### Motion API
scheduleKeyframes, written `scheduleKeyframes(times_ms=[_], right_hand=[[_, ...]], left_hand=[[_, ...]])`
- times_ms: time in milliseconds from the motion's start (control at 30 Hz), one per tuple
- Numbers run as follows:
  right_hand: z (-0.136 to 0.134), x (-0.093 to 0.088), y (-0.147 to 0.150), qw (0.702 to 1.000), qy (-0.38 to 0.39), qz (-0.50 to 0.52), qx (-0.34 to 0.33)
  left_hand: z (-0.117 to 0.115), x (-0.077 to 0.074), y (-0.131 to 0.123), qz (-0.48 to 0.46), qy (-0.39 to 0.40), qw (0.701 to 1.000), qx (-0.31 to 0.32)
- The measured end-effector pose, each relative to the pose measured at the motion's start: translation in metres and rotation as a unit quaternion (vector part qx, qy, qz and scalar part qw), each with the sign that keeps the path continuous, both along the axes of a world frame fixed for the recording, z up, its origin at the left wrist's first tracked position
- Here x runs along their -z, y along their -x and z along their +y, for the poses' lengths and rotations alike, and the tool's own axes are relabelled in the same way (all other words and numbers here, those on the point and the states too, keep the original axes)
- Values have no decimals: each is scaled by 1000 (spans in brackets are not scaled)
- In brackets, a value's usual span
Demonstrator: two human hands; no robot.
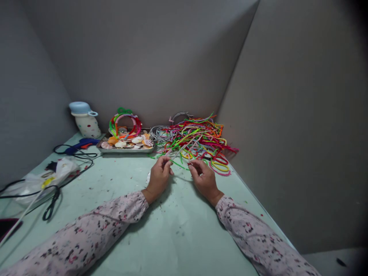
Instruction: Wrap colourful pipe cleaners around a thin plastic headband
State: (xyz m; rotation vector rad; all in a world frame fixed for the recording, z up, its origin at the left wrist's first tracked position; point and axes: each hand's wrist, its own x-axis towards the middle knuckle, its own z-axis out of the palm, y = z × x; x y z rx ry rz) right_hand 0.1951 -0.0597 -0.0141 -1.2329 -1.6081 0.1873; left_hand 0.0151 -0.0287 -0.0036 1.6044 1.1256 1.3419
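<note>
My left hand [160, 174] is closed, thumb and fingers pinching a thin pale pipe cleaner [177, 151] that slants up and to the right. Opposite it, my right hand [203, 177] is also pinched, around a thin pale strand; a small red bit shows at its fingertips. Whether both hands hold one and the same piece I cannot tell. Just beyond the fingers lies a loose heap of many-coloured pipe cleaners [198, 132], with bent loops in red, yellow and pink [220, 167] beside my right hand.
Behind my left hand stands a metal tray [126, 151] of seashells, with colourful pipe-cleaner rings [135, 122] on it. Coiled grey wire [161, 133] touches the heap. Farther left are a blue-lidded bottle [87, 124], a blue glue gun [77, 146], black cables and a plastic bag [64, 168].
</note>
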Motion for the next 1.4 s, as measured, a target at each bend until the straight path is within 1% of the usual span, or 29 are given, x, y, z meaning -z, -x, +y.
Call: scheduleKeyframes(times_ms=[167,333,500,600,733,867,967,1133,1400], right_hand=[[-3,-4,2,999,-19,-32,22],[-6,-6,3,998,-29,-63,10],[-3,-6,3,996,-47,-74,-31],[-2,-7,3,995,-46,-82,-42],[-1,-8,0,998,-16,-50,-33],[3,-7,-3,1000,13,15,-24],[5,-4,-5,999,27,38,-29],[6,-1,-5,998,35,43,-34],[6,2,-6,998,46,31,-37]], left_hand=[[0,0,1,-2,-3,1000,3],[-3,-2,0,16,9,1000,23],[-10,-5,-3,67,-3,995,76],[-14,-5,-3,106,-24,988,108],[-14,-3,-3,136,-41,981,132],[-12,0,-3,152,-41,977,144],[-11,0,-3,164,-35,973,156],[-11,0,-2,180,-26,966,181],[-10,5,-1,198,-17,961,194]])
